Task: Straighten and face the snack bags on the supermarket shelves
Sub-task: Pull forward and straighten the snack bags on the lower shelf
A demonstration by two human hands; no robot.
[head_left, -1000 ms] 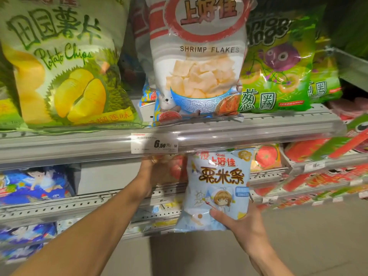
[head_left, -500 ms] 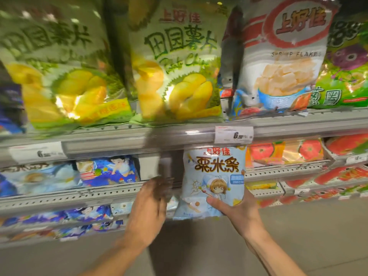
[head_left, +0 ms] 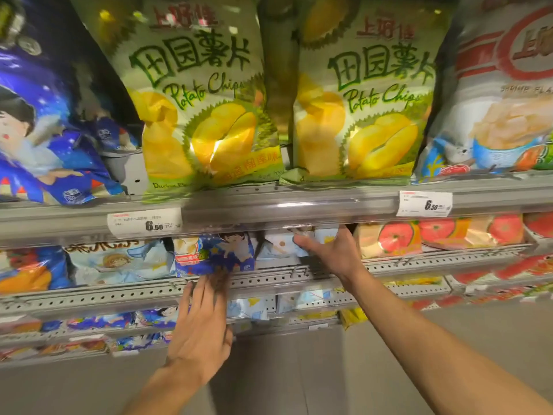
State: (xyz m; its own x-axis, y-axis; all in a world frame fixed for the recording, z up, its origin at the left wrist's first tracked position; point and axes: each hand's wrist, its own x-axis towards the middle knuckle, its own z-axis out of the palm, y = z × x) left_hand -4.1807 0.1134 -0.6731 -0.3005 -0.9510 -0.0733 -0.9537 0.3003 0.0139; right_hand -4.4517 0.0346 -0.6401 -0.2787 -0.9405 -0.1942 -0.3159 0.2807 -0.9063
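Nearest, my left hand (head_left: 200, 330) hangs flat and open, fingers together and pointing up; its fingertips (head_left: 220, 280) reach the bottom edge of the dark blue foil snack bag with a cartoon child (head_left: 214, 253), gripping nothing. Contact with the bag is blurred, so I cannot tell if it truly touches. My right hand (head_left: 330, 254) is further in, under the upper shelf lip, fingers curled onto the pale blue-and-white foil snack bag (head_left: 282, 245), which sits on the middle shelf just right of the dark blue one, top tucked under the lip. Thumb side is hidden, so a full pinch is not confirmed; it reads as a loose hold or push.

Both bags rest behind the grey perforated metal shelf rail (head_left: 119, 298). Judgement: these are light, air-puffed, crinkly and slippery foil, contents crush easily. Best taken at the bottom corners or side seams, palm flat on the face, no squeezing the middle.

Left along the row is another pale bag with a cartoon girl (head_left: 119, 262), leaning. Right are the orange bags printed with tomatoes (head_left: 440, 235).

Above, past the white 6.50 price tag (head_left: 145, 224), 2 large green durian potato chip bags (head_left: 203, 94) stand upright, facing out. Farthest right is a white shrimp flakes bag (head_left: 505, 94).
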